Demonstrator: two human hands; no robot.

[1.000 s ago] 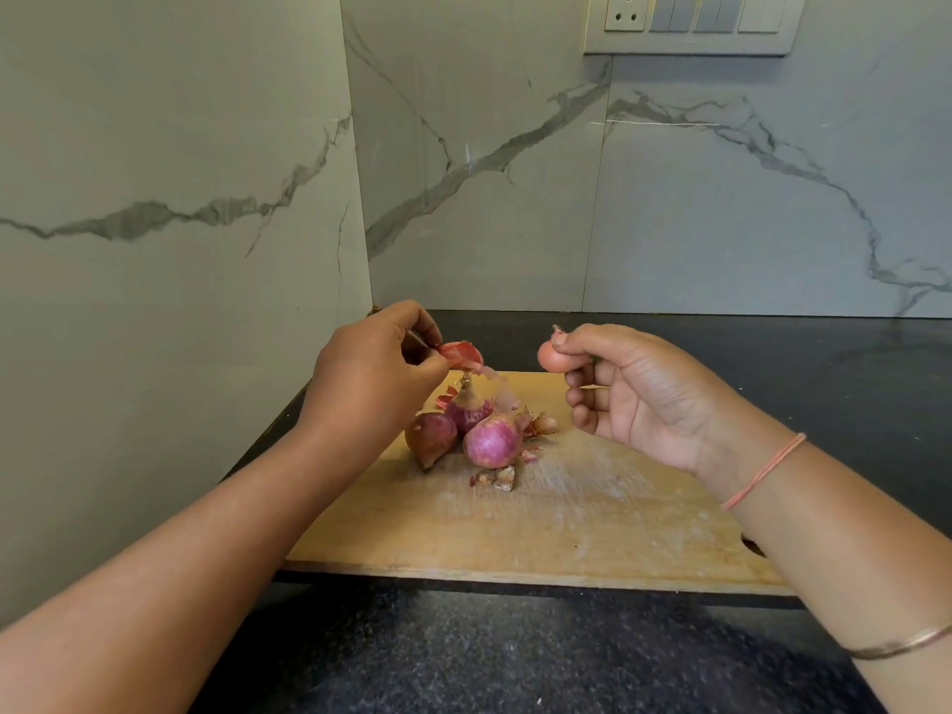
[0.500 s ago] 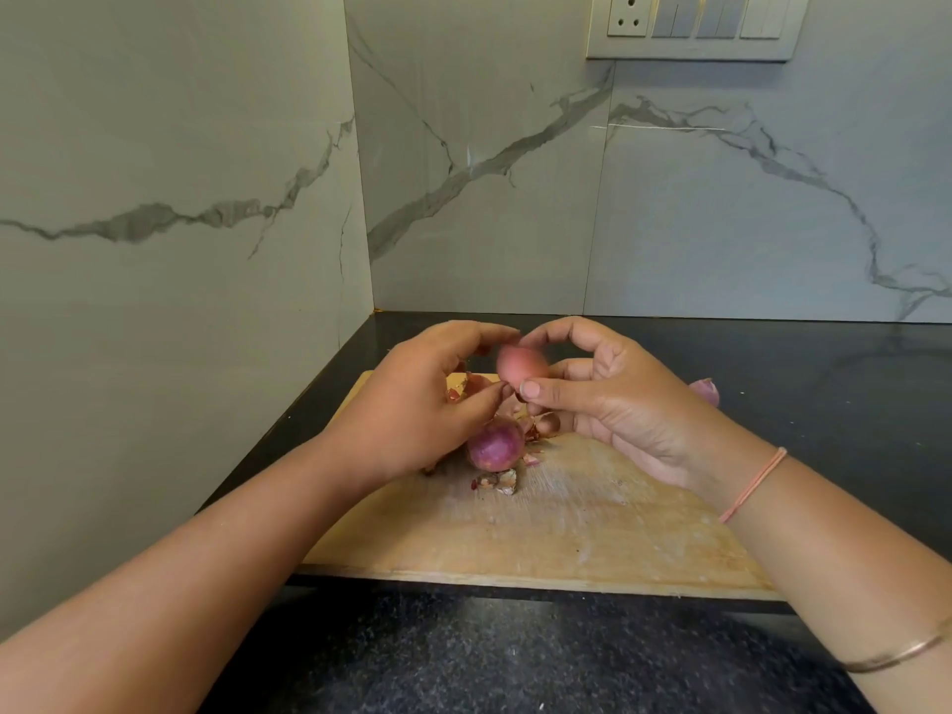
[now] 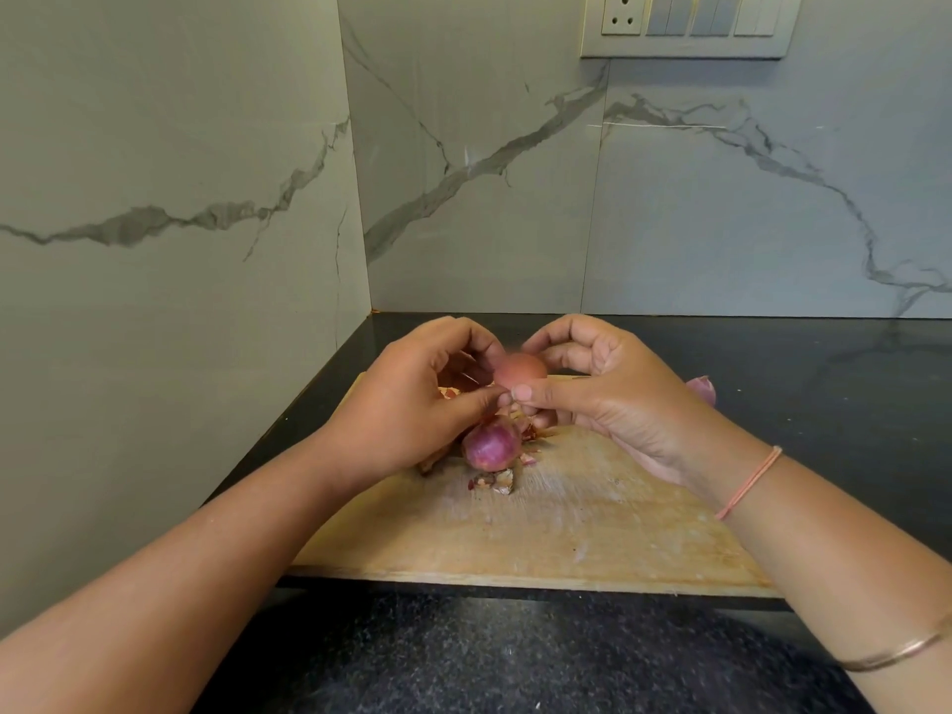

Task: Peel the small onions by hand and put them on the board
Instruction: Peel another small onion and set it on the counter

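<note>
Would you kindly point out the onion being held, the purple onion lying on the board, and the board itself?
held onion (image 3: 521, 370), head view, its visible pink top.
purple onion (image 3: 488, 449), head view, middle of its side.
board (image 3: 592, 533), head view, bare wood near the front.

Pinkish onion (image 3: 520, 368) held aloft, purple peeled onion (image 3: 489, 447) resting on wooden board (image 3: 592, 528)

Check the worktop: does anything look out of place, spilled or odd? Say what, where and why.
One purple onion piece lies behind the right hand, apparently on the dark counter rather than the wooden board where the onions belong. Dry peel scraps litter the board, as peeling would leave.
</note>
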